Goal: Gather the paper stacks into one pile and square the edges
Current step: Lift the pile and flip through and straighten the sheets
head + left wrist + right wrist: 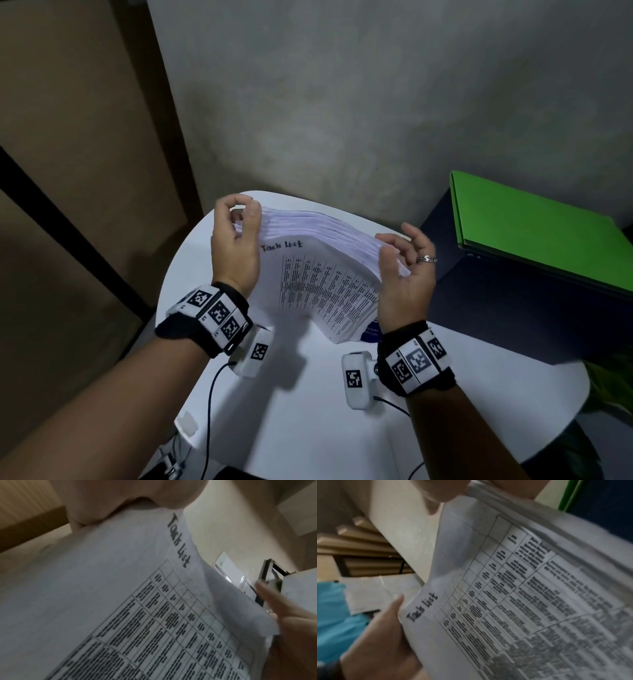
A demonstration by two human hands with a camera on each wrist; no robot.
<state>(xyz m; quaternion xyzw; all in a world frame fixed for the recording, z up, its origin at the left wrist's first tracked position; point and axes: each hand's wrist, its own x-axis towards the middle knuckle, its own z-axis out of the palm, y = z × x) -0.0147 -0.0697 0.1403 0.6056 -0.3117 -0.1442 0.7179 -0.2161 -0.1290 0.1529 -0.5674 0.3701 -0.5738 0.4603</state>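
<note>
Holding the paper stack (318,270) on edge at the centre of the head view, you keep it between both hands above the white table (308,394). Your left hand (234,250) sits at the stack's left end, its fingers curled, thumb and forefinger arched over the top corner. Your right hand (406,274) cups the right end, fingers loosely bent and spread around the sheets, a ring (426,259) on one finger. The front sheet reads "Task list" over a printed grid and bows between your palms. The sheet edges fan unevenly along the top. A green folder (534,233) lies at the right of the frame.
</note>
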